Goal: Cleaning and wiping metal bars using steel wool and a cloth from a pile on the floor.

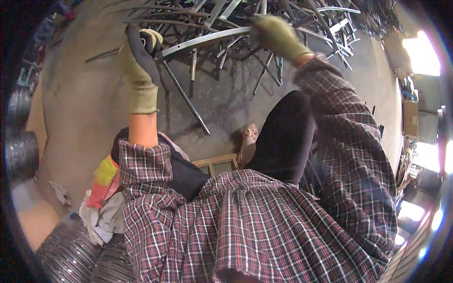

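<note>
My left hand (141, 61), in an olive glove with a dark palm, is raised with its fingers curled. A small round shape shows between those fingers, too small to name. Beside this hand is the holed end of a slightly curved metal tube (203, 39), which rises to the right. At its other end my right hand (279, 38), in a similar glove and blurred by motion, closes around the tube. Whether the left hand touches the tube, I cannot tell.
Ahead, a tangled heap of metal tubes (231, 47) lies on the grey floor (188, 141). One loose tube (186, 98) points toward me. A wooden frame (219, 163) is by my foot. Rags (101, 217) and ribbed black stacks (71, 250) are at lower left.
</note>
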The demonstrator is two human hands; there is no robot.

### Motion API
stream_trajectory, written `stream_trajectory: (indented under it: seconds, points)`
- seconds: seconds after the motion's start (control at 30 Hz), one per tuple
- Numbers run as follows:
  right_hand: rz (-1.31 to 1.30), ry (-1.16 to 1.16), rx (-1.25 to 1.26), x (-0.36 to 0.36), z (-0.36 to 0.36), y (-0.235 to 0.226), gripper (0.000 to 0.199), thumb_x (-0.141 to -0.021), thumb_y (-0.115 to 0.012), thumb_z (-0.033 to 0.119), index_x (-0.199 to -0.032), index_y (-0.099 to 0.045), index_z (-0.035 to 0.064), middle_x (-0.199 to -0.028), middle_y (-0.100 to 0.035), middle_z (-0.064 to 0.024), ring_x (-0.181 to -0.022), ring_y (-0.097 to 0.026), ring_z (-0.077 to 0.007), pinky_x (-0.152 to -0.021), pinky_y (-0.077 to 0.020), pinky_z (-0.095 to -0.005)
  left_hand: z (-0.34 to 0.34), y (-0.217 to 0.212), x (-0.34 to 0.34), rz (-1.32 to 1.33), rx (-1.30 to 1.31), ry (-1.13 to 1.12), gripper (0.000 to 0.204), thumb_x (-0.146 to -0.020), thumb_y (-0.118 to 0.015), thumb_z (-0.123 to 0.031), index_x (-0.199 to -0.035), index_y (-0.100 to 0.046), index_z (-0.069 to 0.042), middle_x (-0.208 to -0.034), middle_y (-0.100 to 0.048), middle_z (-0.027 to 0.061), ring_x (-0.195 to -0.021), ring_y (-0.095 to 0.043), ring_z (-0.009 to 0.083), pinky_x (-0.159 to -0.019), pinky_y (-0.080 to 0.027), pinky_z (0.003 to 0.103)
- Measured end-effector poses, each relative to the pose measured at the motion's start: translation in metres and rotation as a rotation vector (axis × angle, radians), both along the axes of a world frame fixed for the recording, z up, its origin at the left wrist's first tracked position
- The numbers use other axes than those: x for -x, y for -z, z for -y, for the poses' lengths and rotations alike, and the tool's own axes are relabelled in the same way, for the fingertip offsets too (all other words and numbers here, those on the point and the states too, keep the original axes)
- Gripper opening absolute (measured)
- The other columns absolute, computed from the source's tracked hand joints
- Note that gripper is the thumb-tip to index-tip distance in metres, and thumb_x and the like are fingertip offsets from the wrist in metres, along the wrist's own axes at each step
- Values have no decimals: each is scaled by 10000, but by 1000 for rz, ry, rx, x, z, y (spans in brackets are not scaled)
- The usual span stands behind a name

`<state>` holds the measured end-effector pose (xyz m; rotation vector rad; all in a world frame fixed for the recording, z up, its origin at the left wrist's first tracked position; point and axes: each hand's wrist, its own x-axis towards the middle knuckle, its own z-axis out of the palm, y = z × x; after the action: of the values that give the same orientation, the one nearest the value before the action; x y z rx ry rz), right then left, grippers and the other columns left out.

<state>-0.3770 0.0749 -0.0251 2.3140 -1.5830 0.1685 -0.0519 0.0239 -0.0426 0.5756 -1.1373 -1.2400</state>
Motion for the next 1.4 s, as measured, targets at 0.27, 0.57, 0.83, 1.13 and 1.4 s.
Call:
stream_trajectory:
  seconds: [0.27,0.57,0.83,1.13,1.4]
  points:
    - [30,94,20,-59,-1,24,282,-662,-669,15,-939,-632,51,-907,-619,-129,-878,-625,-331,-770,-510,-415,1,3,12,-51,40,45,517,-1004,-397,-310,-550,-403,-62,-543,-430,18,-521,-394,119,-518,-285,281]
    - [121,-34,-75,-61,-3,2,329,-709,-705,138,-1017,-630,47,-972,-630,-155,-949,-616,-370,-793,-521,-427,-18,-11,-3,-41,5,117,510,-960,-403,-351,-545,-437,-56,-554,-488,67,-530,-409,125,-499,-270,290]
    - [189,5,61,-96,-17,8,243,-715,-664,84,-947,-612,34,-939,-617,-158,-901,-609,-344,-814,-510,-418,-45,-26,15,-148,-178,84,480,-983,-433,-253,-555,-460,-36,-513,-435,43,-492,-416,140,-509,-305,291]
    - [1217,-30,455,-174,-69,70,475,-725,-763,99,-1160,-597,3,-1171,-611,-140,-1102,-581,-252,-945,-461,-358,-34,-19,8,-56,-169,49,461,-984,-401,-240,-570,-434,-41,-558,-467,65,-555,-435,158,-546,-315,298]
    - [2238,235,-243,-191,-51,109,231,-835,-664,118,-1045,-631,28,-949,-657,-35,-852,-608,-133,-794,-492,-281,-19,-8,6,-33,-203,64,470,-984,-404,-320,-565,-310,-128,-589,-419,49,-551,-372,132,-495,-287,269]
